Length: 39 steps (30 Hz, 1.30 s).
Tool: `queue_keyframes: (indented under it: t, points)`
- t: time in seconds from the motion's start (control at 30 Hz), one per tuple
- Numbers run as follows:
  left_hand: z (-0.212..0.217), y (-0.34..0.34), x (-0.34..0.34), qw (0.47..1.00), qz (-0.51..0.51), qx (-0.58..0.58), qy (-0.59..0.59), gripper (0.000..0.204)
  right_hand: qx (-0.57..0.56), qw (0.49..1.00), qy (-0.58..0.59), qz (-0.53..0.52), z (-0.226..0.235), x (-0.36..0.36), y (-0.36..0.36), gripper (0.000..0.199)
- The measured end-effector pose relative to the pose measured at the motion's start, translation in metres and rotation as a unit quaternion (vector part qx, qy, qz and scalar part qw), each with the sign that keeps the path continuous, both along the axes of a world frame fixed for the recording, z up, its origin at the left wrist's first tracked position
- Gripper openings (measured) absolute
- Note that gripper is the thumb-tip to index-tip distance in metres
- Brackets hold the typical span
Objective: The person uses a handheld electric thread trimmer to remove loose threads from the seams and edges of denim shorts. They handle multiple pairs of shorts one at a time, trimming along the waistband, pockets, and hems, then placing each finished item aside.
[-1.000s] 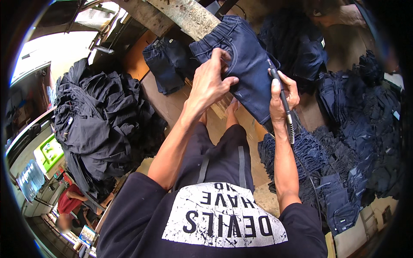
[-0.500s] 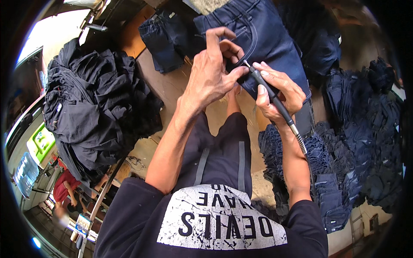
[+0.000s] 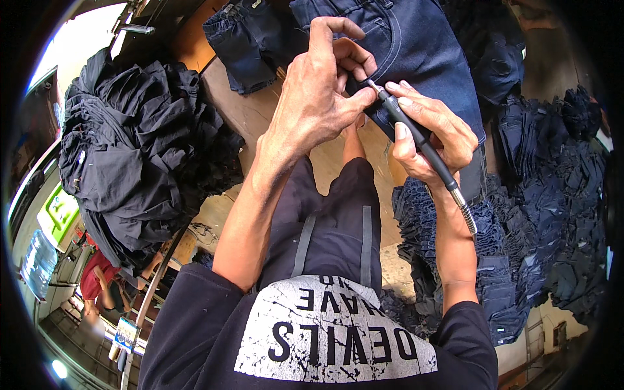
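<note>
Rotary tool tip on denim hem, both hands engaged.

Right hand (image 3: pixel 429 140) gripped a black pen-style rotary tool (image 3: pixel 419 140), fingers clenched around the handle, flexible metal shaft trailing toward the wrist. Left hand (image 3: pixel 322 97) pinched the edge of the dark blue jeans (image 3: pixel 416 45) right at the tool tip, index finger raised. Jeans lay flat on the wooden table (image 3: pixel 240 110). Black garment pile (image 3: pixel 130 149) sat well to the left, stacked denim (image 3: pixel 520 260) on the right.
</note>
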<state>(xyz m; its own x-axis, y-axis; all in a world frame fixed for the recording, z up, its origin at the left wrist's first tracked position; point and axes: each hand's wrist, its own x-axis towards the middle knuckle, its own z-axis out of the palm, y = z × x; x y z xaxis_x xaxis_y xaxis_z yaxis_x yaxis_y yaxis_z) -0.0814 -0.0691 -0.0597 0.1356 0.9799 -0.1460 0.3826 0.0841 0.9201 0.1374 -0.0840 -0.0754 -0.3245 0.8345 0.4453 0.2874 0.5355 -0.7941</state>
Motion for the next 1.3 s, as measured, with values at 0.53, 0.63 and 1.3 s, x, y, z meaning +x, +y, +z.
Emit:
queue_keyframes:
  t: [0.53, 0.63, 1.3]
  points:
    - [0.0012, -0.0005, 0.0013, 1.0, 0.0, -0.008, -0.006, 0.073, -0.015, 1.0, -0.019, -0.016, 0.0022, 0.0037, -0.0005, 0.022]
    - [0.0009, -0.0001, 0.0023, 1.0, 0.003, -0.015, -0.019, 0.073, -0.012, 1.0, 0.005, -0.028, 0.0004, 0.002, 0.0015, 0.028]
    - [-0.0064, -0.0047, 0.0051, 0.997, 0.018, -0.015, -0.07, 0.076, -0.03, 0.996, 0.028, -0.079, -0.0024, 0.0006, 0.0023, 0.031]
